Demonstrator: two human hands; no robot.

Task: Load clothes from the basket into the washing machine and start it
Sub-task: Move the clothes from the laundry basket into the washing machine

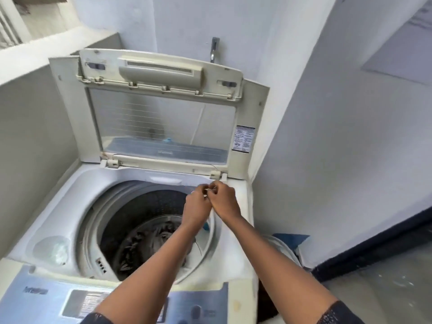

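1. The washer (pixel 70 202) stands in a corner between grey walls, its lid (pixel 161 108) folded up and back against the wall.
2. The drum (pixel 149 220) is open; dark clothes (pixel 145 244) lie at its bottom.
3. Both hands reach over the drum's far right rim, just below the lid's right hinge (pixel 216 175).
4. The left hand (pixel 196 206) and right hand (pixel 224 199) touch each other, fingers curled and pinched together around something small and shiny; I cannot tell what it is.
5. The control panel (pixel 46 295) runs along the near edge, under the forearms.
6. A basket (pixel 282 246) shows partly on the floor, just right of the washer, with blue cloth (pixel 292 238) at its rim.
7. A tap (pixel 214 49) sticks out of the wall above the lid.
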